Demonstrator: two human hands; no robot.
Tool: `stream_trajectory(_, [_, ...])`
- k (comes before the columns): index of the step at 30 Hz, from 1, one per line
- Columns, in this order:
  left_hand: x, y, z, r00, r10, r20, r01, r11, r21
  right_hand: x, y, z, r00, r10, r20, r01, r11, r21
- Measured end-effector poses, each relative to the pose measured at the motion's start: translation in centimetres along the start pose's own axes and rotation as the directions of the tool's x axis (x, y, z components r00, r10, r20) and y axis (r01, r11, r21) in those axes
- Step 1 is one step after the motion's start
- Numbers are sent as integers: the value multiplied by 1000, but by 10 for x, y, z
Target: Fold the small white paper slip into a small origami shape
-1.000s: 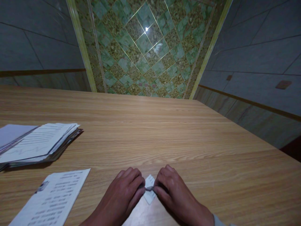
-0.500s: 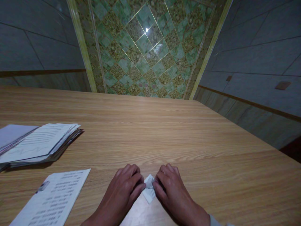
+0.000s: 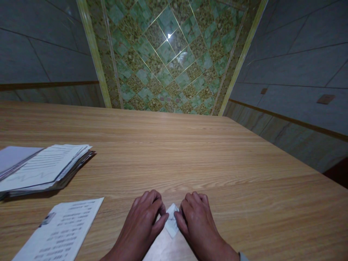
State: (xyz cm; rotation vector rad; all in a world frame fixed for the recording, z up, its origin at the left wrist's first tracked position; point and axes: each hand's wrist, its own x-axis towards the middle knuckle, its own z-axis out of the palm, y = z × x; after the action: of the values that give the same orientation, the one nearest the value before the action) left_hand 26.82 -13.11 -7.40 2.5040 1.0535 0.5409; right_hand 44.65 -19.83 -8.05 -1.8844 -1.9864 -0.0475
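Note:
A small folded piece of paper (image 3: pixel 172 221), white and diamond-shaped with faint print, lies on the wooden table (image 3: pixel 174 156) near its front. My left hand (image 3: pixel 145 221) is at the paper's left corner, its thumb and curled fingers closed on that edge. On the opposite side, my right hand (image 3: pixel 195 219) has its thumb pressed on the right corner, the other fingers curled beneath. The fingertips of both hands are partly hidden behind the knuckles.
A printed sheet (image 3: pixel 65 228) lies left of my left hand. Farther left sits a thick stack of papers (image 3: pixel 51 163) beside a pale purple one (image 3: pixel 16 156). Beyond the table's far edge rises a green tiled wall (image 3: pixel 165 72).
My right thumb has shifted left over the paper. My left thumb has moved slightly too. The paper stays in nearly the same place.

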Motion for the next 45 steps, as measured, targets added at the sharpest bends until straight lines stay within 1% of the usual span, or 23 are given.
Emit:
stream_trajectory(8, [-1,-2,3,1000,-17,-21,18,1000,10,1,-1,0,1000,18,11,-17,997,-73])
stream_trajectory(12, [-1,-4,5,1000,15,-12,-15,1000,1,2,-1,1,998,57,-6,-58,995,-86])
stream_trajectory(16, [0,-7,6,997,72,10,-72,997,-9,2,1,1,998,51,-30,-53,996,-74])
stream_trajectory(19, [0,-8,6,995,93,23,-93,996,-10,0,3,2,999,27,-34,-29,998,-54])
stream_trajectory(25, [-3,-8,5,995,101,14,-101,995,-18,-2,9,-4,1000,21,8,-21,1000,5])
stream_trajectory(26, [-3,-8,4,995,102,10,-102,995,-20,-2,9,-6,1000,2,23,-2,1000,27])
stream_trajectory(28, [-3,-7,4,994,107,8,-107,994,-29,-2,8,-13,995,-89,56,84,993,82])
stream_trajectory(30, [-4,-7,4,993,116,6,-116,993,-38,-2,6,-19,978,-189,85,177,975,138])
stream_trajectory(31, [-4,-8,4,993,121,5,-121,992,-42,-2,5,-21,971,-219,96,202,966,158])
stream_trajectory(34, [-6,-11,4,986,165,-8,-165,984,-71,-4,4,-24,964,-239,118,217,961,173])
stream_trajectory(38, [-10,-15,4,965,259,-38,-261,958,-116,-1,8,-15,957,-281,79,273,957,98])
stream_trajectory(41, [-14,-14,1,953,298,-47,-301,950,-80,2,11,-6,953,-301,34,299,952,63])
stream_trajectory(45, [-13,-10,-2,947,317,-55,-319,946,-47,3,12,-2,956,-294,10,292,951,104])
